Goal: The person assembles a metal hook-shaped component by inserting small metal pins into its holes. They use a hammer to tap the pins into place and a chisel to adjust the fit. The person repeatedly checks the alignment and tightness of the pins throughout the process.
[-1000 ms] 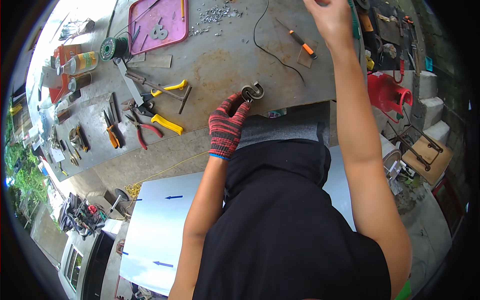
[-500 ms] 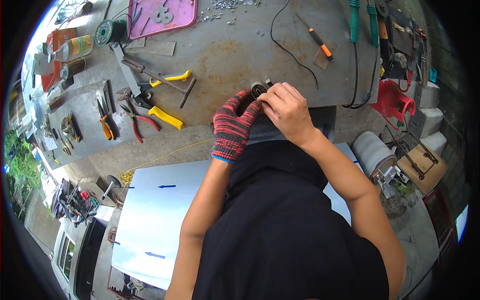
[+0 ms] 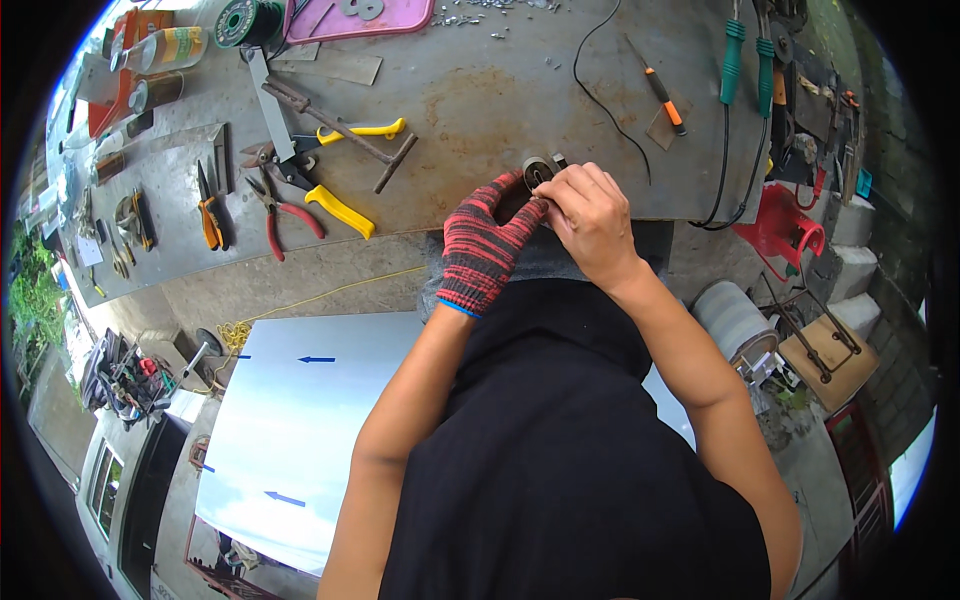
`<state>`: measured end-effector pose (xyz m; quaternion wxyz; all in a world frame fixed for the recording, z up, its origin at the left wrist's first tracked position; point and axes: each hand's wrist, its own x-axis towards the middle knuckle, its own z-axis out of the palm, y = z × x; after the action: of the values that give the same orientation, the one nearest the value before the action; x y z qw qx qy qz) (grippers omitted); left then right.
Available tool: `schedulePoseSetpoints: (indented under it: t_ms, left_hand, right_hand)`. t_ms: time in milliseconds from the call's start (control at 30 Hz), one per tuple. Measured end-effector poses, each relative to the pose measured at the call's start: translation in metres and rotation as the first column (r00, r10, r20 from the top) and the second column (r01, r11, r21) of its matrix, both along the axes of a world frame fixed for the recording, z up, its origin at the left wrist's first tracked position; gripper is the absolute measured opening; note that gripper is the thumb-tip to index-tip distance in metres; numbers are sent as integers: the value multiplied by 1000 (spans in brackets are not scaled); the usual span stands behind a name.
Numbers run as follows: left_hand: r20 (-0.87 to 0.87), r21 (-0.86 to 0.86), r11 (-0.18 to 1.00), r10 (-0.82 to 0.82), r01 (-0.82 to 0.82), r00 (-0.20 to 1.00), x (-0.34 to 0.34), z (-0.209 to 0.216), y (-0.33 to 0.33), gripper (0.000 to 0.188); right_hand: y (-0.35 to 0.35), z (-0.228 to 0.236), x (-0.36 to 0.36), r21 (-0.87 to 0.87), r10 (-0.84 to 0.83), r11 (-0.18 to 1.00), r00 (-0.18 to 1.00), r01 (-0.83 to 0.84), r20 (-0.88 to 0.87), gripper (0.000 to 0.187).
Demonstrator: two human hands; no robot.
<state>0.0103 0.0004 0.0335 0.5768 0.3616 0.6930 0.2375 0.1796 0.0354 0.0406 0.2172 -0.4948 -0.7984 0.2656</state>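
My left hand (image 3: 487, 235), in a red and black striped knit glove with a blue cuff edge, is closed around a small round metal part (image 3: 537, 170) at the front edge of the workbench. A dark opening shows in the part's face. Bare, my right hand (image 3: 592, 222) meets it from the right, with thumb and fingers pinched together against the part's lower side. Whatever lies between those fingertips is too small and covered to name. Just above the right knuckles, a short dark metal piece (image 3: 560, 160) pokes out.
Left on the metal bench (image 3: 480, 110) lie yellow-handled snips (image 3: 340, 210), red-handled pliers (image 3: 275, 215), orange-handled pliers (image 3: 211, 222) and a rusty T-shaped bar (image 3: 345, 130). A pink tray (image 3: 400, 22) sits at the back. Rightward are a screwdriver (image 3: 661, 95) and green-handled cabled tools (image 3: 733, 60).
The whole view has turned slightly, shifting the bench items in the picture. Both hands keep the same hold at the round metal part, with little visible finger movement.
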Motion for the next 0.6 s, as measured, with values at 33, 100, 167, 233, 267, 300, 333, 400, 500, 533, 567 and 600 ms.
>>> schedulePoseSetpoints:
  t_ms: [33,100,167,233,267,300,333,400,500,533,567,600]
  left_hand:
    - [6,6,1000,11,-11,1000,0,-1,-2,51]
    - [22,16,999,34,-34,999,1,-3,-3,51]
    - [-13,19,1000,15,-15,1000,2,3,0,47]
    - [-33,18,1000,12,-11,999,3,5,1,45]
    - [-36,17,1000,19,-18,999,4,4,0,44]
    - [-39,15,1000,25,-25,999,5,3,0,44]
    - [-40,23,999,29,-28,999,5,2,-1,44]
    - [-43,35,999,33,-31,999,6,-3,-4,44]
    - [-15,21,998,56,-56,998,7,-6,-7,44]
    - [-32,23,999,45,-44,998,7,-6,-7,44]
    - [-47,27,999,31,-30,998,6,-5,-6,44]
    - [-63,30,999,17,-15,998,6,-4,-5,44]
  right_hand:
    - [0,0,0,4,2,1000,1000,-2,3,25]
    - [0,-1,-1,15,9,1000,1000,-9,10,26]
    - [0,-1,0,18,17,1000,1000,-17,12,26]
    - [0,-2,1,13,25,1000,1000,-25,9,27]
    - [0,-2,1,14,29,999,1000,-29,7,27]
    - [0,-4,1,15,33,999,999,-33,6,28]
    - [0,-5,1,16,36,999,999,-36,4,28]
    - [0,-3,1,9,29,1000,1000,-29,6,29]
    - [1,-2,1,4,31,1000,999,-31,11,29]
    - [1,-1,1,2,34,999,999,-34,13,29]
    - [2,-1,2,1,35,999,999,-35,16,29]
    - [2,0,2,0,35,999,999,-35,19,29]
